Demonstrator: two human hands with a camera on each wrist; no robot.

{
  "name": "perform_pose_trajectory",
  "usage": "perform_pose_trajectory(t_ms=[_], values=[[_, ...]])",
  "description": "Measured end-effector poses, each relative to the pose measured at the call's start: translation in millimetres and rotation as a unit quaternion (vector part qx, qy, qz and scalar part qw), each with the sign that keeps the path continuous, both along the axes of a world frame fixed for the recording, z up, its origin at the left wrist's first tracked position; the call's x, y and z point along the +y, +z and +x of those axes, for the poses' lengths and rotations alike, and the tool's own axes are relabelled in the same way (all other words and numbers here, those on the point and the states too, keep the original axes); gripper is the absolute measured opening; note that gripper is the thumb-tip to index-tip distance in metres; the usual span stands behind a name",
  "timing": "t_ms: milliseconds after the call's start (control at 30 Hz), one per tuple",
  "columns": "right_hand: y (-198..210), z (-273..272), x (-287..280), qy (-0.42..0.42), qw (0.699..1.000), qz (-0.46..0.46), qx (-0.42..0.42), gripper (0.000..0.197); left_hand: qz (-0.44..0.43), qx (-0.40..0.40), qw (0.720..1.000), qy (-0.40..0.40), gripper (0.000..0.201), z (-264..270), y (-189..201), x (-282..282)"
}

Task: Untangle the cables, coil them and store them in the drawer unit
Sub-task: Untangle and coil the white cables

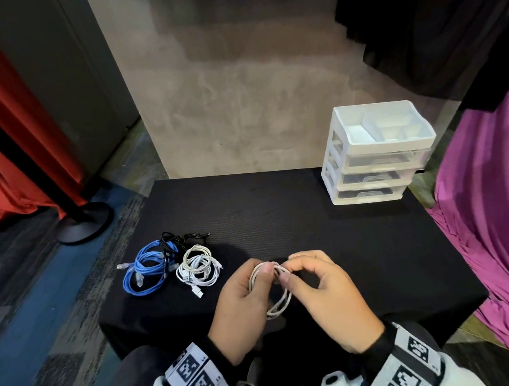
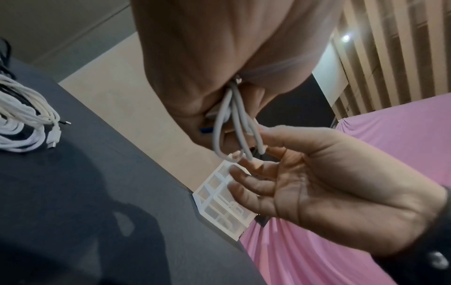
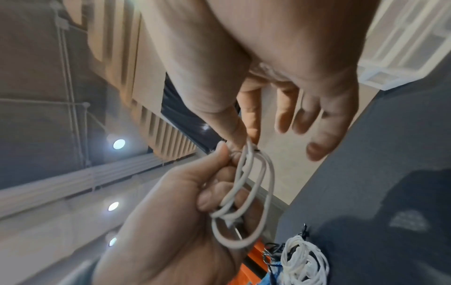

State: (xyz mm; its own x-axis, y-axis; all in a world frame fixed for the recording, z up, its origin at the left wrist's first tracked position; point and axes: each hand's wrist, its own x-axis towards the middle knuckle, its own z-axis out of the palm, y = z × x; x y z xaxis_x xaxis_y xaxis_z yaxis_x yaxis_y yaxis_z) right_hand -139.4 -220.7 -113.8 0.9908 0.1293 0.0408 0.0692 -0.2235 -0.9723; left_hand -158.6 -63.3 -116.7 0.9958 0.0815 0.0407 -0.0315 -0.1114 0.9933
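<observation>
A small coil of white cable (image 1: 279, 297) hangs between both hands above the near edge of the black table (image 1: 307, 219). My left hand (image 1: 263, 276) grips the coil's loops, thumb on top. My right hand (image 1: 287, 270) pinches a strand at the top of the coil between thumb and index finger, its other fingers spread loose. In the right wrist view the coil (image 3: 256, 192) shows several loops held in the left hand (image 3: 214, 194). The white drawer unit (image 1: 375, 154) stands at the far right of the table with its drawers closed.
On the table's left lie a blue cable (image 1: 146, 269), a black cable (image 1: 182, 239) and a white cable bundle (image 1: 198, 266), touching one another. Purple cloth (image 1: 490, 210) hangs at the right. A red curtain and a stand base (image 1: 84, 222) are on the floor left.
</observation>
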Motion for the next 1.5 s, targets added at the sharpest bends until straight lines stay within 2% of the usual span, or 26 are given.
perform_pose_trajectory(t_ms=[133,267,333,400,500,567,667,700,733,767,867,900,967,1033,1100,1167,1233,1267,1367,1400,1433,1500], values=[[1,1,5,0.046,0.969,0.196,0.141,0.014,-0.103,0.039,0.994,-0.012,0.028,-1,10,-3],[-2,0,9,0.005,0.95,0.248,0.19,0.015,-0.118,0.051,0.991,-0.021,0.03,2,11,-1],[-3,0,7,0.001,0.93,0.286,0.23,0.013,-0.111,0.054,0.992,-0.024,0.029,2,9,-1],[-5,1,4,0.01,0.91,0.316,0.268,0.017,-0.094,0.052,0.994,-0.025,0.028,3,5,-1],[-8,3,-2,0.043,0.907,0.296,0.296,0.031,-0.088,0.045,0.995,-0.011,0.027,6,-2,0],[-11,2,-5,0.069,0.892,0.314,0.318,0.033,-0.141,0.071,0.987,-0.02,0.03,7,-3,1],[-12,0,-5,0.116,0.847,0.389,0.343,0.026,-0.218,0.123,0.967,-0.038,0.028,7,0,0],[-12,1,-3,0.114,0.843,0.397,0.344,0.022,-0.227,0.126,0.965,-0.034,0.028,7,1,-2],[-11,2,0,0.097,0.856,0.383,0.332,0.017,-0.227,0.118,0.967,-0.022,0.029,8,0,-3],[-10,2,4,0.067,0.882,0.35,0.308,0.014,-0.214,0.104,0.971,-0.004,0.029,9,-2,-5],[-8,1,14,-0.001,0.959,0.223,0.177,0.02,-0.1,0.037,0.994,0.03,0.028,14,-9,-5],[-7,1,16,0.0,0.977,0.174,0.123,0.021,-0.071,0.018,0.997,0.028,0.027,15,-11,-5],[-7,1,18,0.018,0.993,0.103,0.052,0.018,-0.055,0.006,0.998,0.015,0.027,16,-12,-4],[-9,4,16,0.014,0.994,0.095,0.046,0.019,-0.055,0.01,0.998,-0.009,0.027,16,-12,-2],[-8,6,14,0.013,0.984,0.15,0.093,0.018,-0.077,0.016,0.997,-0.026,0.021,16,-12,1],[-5,7,9,0.024,0.95,0.257,0.178,0.017,-0.105,0.024,0.994,-0.028,0.017,15,-9,6],[-6,9,4,0.029,0.913,0.328,0.242,0.022,-0.112,0.026,0.993,-0.028,0.023,16,-8,11],[-7,10,3,0.028,0.906,0.337,0.256,0.024,-0.093,0.026,0.995,-0.027,0.027,17,-8,13],[-14,10,5,0.007,0.896,0.354,0.268,0.023,0.043,0.034,0.998,0.011,0.033,19,-13,16],[-17,10,8,-0.004,0.894,0.361,0.265,0.022,0.05,0.039,0.998,0.029,0.033,19,-14,14],[-18,9,10,-0.012,0.893,0.369,0.259,0.022,0.026,0.049,0.998,0.044,0.03,18,-14,11],[-20,7,17,-0.011,0.894,0.375,0.246,0.022,-0.097,0.113,0.986,0.069,0.027,18,-14,3]])
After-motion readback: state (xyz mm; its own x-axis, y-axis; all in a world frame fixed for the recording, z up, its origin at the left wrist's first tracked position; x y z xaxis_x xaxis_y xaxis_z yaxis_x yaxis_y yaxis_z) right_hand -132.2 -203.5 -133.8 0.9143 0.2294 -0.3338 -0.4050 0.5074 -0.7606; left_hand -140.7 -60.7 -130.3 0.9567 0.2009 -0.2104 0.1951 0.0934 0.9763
